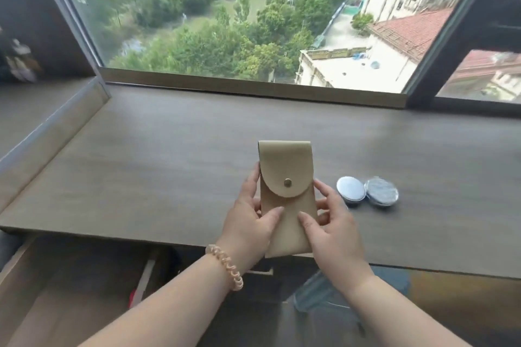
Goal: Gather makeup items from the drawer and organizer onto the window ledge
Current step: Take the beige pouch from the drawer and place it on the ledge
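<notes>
Both my hands grip a beige pouch (pixel 286 197) over the near edge of the window ledge (pixel 169 166). My left hand (pixel 251 222) clasps its left side, my right hand (pixel 329 231) its right, thumbs across the front. Flap snapped closed. Two round silver compacts (pixel 366 192) lie touching on the ledge, just right of the pouch. Drawer (pixel 70 290) below stands open.

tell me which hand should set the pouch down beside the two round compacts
Right, probably. The right hand grips the pouch on the side facing the compacts; the left hand is farther away.
</notes>
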### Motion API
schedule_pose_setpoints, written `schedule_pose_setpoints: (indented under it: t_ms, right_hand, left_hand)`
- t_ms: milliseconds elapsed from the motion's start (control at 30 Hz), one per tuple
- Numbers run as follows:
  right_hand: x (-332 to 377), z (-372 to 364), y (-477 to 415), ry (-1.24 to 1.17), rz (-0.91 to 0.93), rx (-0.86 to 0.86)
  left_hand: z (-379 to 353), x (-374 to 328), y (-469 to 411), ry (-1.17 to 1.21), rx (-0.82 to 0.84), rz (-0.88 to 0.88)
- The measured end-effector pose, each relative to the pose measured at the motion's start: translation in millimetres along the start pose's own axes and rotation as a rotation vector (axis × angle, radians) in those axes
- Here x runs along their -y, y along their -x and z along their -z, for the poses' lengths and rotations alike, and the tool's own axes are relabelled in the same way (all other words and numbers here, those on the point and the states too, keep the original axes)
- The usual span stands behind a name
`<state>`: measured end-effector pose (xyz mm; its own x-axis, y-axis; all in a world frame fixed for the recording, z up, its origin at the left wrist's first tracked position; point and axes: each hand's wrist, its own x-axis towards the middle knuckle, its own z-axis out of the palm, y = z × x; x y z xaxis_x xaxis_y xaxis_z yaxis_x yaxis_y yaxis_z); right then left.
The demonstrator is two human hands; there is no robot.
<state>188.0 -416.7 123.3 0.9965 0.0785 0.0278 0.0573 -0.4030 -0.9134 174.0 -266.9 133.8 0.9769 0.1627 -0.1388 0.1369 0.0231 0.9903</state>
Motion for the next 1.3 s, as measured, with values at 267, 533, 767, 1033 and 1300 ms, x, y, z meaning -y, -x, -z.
schedule_pose_setpoints:
  t_ms: [267,533,767,1033,1300]
  right_hand:
    - [-75,169,-27,0.093,-0.147,-0.046]
    - [-152,229,-63,0.236,-0.281,-0.169]
    - [-193,277,-88,0.387,-0.389,-0.282]
    - [-233,300,-124,0.494,-0.407,-0.151]
    - [-264,313,-136,0.708,-0.246,-0.004]
  left_hand:
    - [-181,13,-24,-0.083,0.127,0.173]
    - [-270,34,-73,-0.364,0.322,0.219]
    - [-345,45,-110,-0.538,0.409,0.088]
    - [-388,64,-128,-0.71,0.275,0.133]
    - [-418,83,-119,-0.893,0.105,0.248]
